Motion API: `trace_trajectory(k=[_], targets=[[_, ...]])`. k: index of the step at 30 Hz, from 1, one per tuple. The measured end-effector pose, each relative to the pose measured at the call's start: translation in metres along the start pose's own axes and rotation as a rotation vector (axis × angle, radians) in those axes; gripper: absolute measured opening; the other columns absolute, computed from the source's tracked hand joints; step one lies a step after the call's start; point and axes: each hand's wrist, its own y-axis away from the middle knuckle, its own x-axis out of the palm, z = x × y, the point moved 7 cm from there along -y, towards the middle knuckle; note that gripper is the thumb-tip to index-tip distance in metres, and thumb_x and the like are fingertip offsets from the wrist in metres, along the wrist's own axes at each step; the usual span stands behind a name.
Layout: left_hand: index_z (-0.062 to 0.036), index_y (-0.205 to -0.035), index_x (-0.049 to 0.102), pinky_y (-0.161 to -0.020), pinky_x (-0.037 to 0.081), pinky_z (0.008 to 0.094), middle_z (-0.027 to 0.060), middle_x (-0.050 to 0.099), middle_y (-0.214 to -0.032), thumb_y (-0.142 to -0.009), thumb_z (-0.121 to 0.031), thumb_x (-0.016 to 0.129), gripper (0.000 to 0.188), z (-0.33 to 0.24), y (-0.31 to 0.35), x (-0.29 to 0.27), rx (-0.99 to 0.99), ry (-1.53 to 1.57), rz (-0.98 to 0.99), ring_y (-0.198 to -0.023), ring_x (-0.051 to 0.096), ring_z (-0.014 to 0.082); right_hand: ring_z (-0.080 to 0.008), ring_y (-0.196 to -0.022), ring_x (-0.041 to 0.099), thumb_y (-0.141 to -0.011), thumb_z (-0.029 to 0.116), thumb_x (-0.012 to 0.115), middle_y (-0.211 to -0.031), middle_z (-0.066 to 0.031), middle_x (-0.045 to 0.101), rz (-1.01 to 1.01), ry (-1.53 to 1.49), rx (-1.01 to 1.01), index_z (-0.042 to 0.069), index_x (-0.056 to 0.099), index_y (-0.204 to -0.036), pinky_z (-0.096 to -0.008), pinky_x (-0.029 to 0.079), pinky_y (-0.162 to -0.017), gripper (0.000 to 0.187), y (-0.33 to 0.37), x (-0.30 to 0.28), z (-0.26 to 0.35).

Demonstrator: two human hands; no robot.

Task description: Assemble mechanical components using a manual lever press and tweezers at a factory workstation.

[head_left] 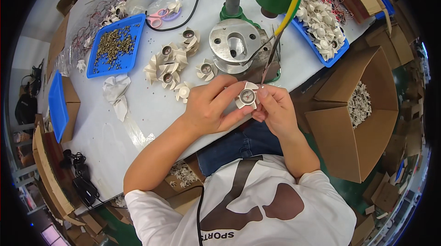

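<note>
Close to the table's front edge I hold a small cream-white fan wheel (247,96) with its round, dark-rimmed hub turned up. My left hand (209,106) grips it from the left between thumb and fingers. The fingers of my right hand (280,110) are closed at its right side, thumb uppermost; whether they pinch anything else is hidden. Just beyond my hands stands a green bench press with a round metal fixture (234,39) on its base. Several more fan wheels (167,64) lie in a loose group left of the fixture, and a single one (206,69) sits nearer to it.
A blue tray of small brass-coloured parts (134,57) lies at the left, with pink scissors (157,18) beyond it. Another blue tray (329,62) heaped with fan wheels is at the right. An open cardboard box (328,131) stands beside my right arm. Crumpled white cloth (117,93) lies left.
</note>
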Motion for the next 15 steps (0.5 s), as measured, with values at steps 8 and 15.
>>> trace_trajectory(k=[8,15], targets=[[-0.0039,-0.093,0.069,-0.045,0.04,0.0235,0.0056,0.061,-0.086,-0.073,-0.027,0.081,0.033,-0.0012,0.0031,-0.0065,0.026,-0.013,-0.024,-0.053,0.05,0.015,-0.0049,-0.058,0.039,-0.102,0.019,0.055,-0.065,0.002,0.05,0.012,0.072,-0.058,0.0,0.065,-0.089,-0.0178,0.033,-0.052,0.026,-0.0018,0.0027,-0.0034],[-0.0029,-0.09,0.067,-0.045,0.039,0.0245,0.0058,0.06,-0.08,-0.071,-0.024,0.082,0.032,-0.0031,0.0027,-0.0092,0.046,-0.034,-0.026,-0.053,0.049,0.016,-0.0047,-0.058,0.039,-0.102,0.017,0.055,-0.064,0.0027,0.049,0.032,0.085,-0.116,0.0,0.065,-0.088,-0.0178,0.032,-0.051,0.024,-0.0016,0.0024,-0.007]])
